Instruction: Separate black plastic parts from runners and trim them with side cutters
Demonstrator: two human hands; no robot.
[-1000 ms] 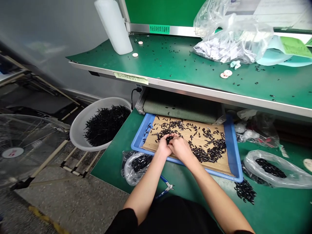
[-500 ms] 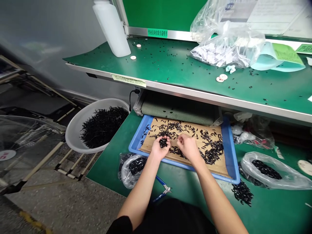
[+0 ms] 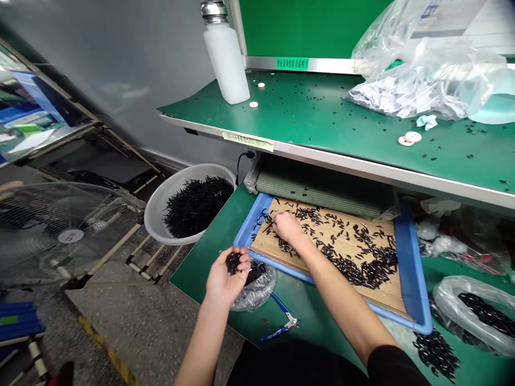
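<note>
Cupped palm-up, my left hand (image 3: 225, 279) holds a heap of small shiny black parts (image 3: 233, 262) in its curled fingers. It hovers over a clear plastic bag (image 3: 257, 292) of similar pieces by the table's left edge. My right hand (image 3: 287, 228) reaches into the left half of a blue tray (image 3: 416, 289), fingertips pinched down at the cardboard sheet (image 3: 263, 241). Whatever those fingertips grip is hidden by the hand. Black pieces (image 3: 372, 273) lie scattered over the cardboard, thickest toward the right front.
Blue-handled nippers (image 3: 287, 321) lie in front of the tray. At right are an open bag (image 3: 446, 295) and a loose pile (image 3: 436, 354) of black parts. A white tub (image 3: 153, 214) of black pieces stands left, beside a fan (image 3: 68, 236). A shelf (image 3: 322, 126) overhangs the tray's back.
My left hand has moved from over the tray to the left, above the plastic bag, keeping its handful. My right hand has shifted to the tray's left side. The view has turned left.
</note>
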